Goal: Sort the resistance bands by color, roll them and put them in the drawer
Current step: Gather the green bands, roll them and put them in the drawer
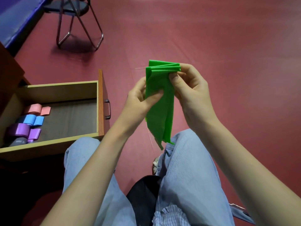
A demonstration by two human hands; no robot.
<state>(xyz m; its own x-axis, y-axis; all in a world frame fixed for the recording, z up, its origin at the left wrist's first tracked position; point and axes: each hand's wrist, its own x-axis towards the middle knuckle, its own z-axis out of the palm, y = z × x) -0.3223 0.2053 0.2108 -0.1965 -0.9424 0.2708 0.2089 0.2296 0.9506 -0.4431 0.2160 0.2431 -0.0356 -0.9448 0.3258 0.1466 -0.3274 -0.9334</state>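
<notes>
I hold a green resistance band [160, 111] up in front of me, above my knees. Its top end is folded over into several layers. My right hand [189, 88] pinches that folded top between thumb and fingers. My left hand [140, 98] pinches the band's left edge a little lower, thumb across the front. The loose tail hangs down to my right knee. To my left the wooden drawer [65, 88] stands open. Along its left side lie rolled pink bands [38, 109], blue bands [32, 119] and purple bands [24, 132], grouped by color, with a dark grey roll [18, 141] at the near end.
A folding chair [78, 22] stands on the red floor beyond the drawer, beside a blue mat [14, 18] at the far left. The drawer's metal handle [108, 109] sticks out toward my left forearm. My legs in light jeans fill the lower middle.
</notes>
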